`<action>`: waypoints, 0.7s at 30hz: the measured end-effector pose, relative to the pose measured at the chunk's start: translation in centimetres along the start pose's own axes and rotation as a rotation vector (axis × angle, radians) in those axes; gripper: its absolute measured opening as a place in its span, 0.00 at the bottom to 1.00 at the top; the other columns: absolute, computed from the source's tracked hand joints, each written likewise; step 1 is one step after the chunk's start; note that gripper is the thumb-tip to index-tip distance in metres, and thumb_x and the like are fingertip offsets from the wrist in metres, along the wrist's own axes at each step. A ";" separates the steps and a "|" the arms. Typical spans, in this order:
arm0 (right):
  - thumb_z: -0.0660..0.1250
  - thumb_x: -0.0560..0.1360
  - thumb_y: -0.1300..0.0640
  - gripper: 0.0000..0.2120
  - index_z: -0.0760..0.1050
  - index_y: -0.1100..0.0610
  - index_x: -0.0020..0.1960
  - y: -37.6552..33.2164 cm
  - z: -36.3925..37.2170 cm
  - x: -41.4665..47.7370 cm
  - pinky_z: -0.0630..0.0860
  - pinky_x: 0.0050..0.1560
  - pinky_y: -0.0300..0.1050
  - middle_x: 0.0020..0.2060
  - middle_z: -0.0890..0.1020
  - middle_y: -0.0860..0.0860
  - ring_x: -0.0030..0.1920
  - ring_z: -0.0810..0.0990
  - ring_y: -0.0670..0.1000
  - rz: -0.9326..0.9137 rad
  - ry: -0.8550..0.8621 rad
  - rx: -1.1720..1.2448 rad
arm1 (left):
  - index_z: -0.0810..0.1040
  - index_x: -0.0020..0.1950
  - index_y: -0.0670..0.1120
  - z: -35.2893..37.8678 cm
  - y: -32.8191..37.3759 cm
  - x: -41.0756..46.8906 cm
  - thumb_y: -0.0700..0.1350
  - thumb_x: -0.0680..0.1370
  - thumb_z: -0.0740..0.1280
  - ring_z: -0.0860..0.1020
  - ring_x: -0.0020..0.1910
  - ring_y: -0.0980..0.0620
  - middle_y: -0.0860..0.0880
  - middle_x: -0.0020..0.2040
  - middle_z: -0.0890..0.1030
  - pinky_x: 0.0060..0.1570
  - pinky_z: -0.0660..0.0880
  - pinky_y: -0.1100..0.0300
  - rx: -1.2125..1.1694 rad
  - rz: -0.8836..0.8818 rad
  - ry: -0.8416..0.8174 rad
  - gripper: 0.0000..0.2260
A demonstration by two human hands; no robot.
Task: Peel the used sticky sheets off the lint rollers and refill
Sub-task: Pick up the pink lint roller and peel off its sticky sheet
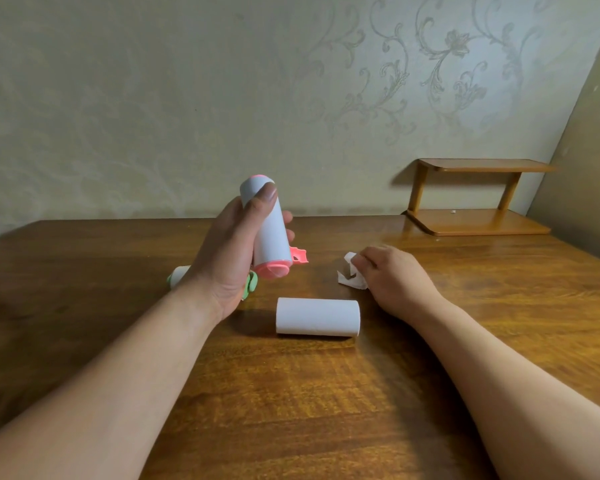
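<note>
Pale wallpaper with a faint floral scroll backs a dark polished wooden table point(326, 393) that fills the lower view. Above it, the left hand point(222, 258) wraps a white-sheeted lint roller with pink plastic ends point(267, 226), tilted nearly upright, thumb pressed near its top. To the right, the right hand point(392, 275) rests on the tabletop, fingers closed on a crumpled white used sticky sheet point(350, 275). Between the forearms lies a white cylindrical refill roll point(317, 317) on its side. Behind the left hand, mostly hidden, a green-ended lint roller point(179, 274) lies on the table. At the far right corner stands a small two-tier wooden shelf point(475, 199).
</note>
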State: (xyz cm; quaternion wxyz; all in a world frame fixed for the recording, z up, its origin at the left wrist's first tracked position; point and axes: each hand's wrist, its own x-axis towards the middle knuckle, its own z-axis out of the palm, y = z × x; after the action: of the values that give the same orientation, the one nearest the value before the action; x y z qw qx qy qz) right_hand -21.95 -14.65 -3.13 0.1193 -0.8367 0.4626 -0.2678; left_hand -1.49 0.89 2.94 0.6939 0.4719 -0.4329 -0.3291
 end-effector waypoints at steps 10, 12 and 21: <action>0.75 0.80 0.48 0.05 0.81 0.43 0.54 -0.3 -0.5 -0.4 0.77 0.65 0.50 0.59 0.76 0.43 0.63 0.74 0.48 -0.033 0.007 0.055 | 0.80 0.65 0.56 0.3 -0.4 0.5 0.65 0.76 0.71 0.88 0.48 0.52 0.41 0.61 0.85 0.39 0.84 0.58 0.130 0.039 -0.061 0.22; 0.74 0.81 0.44 0.05 0.81 0.43 0.51 -0.1 -1.0 -0.6 0.78 0.64 0.54 0.56 0.79 0.42 0.62 0.77 0.49 -0.023 0.065 0.166 | 0.80 0.62 0.59 0.6 -0.4 1.2 0.70 0.72 0.73 0.88 0.48 0.53 0.43 0.59 0.85 0.43 0.85 0.54 0.267 0.031 -0.093 0.24; 0.66 0.86 0.46 0.15 0.85 0.56 0.57 0.3 -1.8 -0.4 0.80 0.62 0.63 0.54 0.85 0.52 0.57 0.82 0.55 0.044 0.282 0.296 | 0.73 0.56 0.60 3.2 0.2 7.1 0.69 0.79 0.71 0.75 0.48 0.57 0.60 0.54 0.73 0.43 0.69 0.60 1.358 0.200 -0.627 0.17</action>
State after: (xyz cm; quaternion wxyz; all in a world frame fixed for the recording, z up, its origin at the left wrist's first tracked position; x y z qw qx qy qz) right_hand -23.32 -14.40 -1.94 0.1809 -0.7539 0.4483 -0.4449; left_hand -1.52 -6.35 5.77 0.1215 0.6385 -0.7586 -0.0443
